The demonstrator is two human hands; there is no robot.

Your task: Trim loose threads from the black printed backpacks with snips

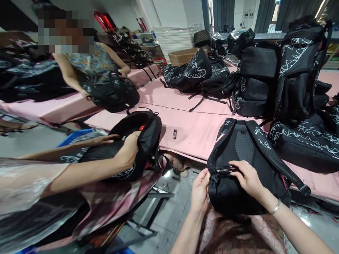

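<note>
The black fabric backpack with a grey mesh back panel leans against the edge of the pink-covered surface, its straps upward. The left hand grips its side edge; the right hand, fingers nearly closed, pinches a dark zipper piece on the backpack.

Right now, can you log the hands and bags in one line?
left hand: gripping edge of black backpack | right hand: fingers on same backpack | pink table: small dark tool | nearest person: hands at another backpack
</note>
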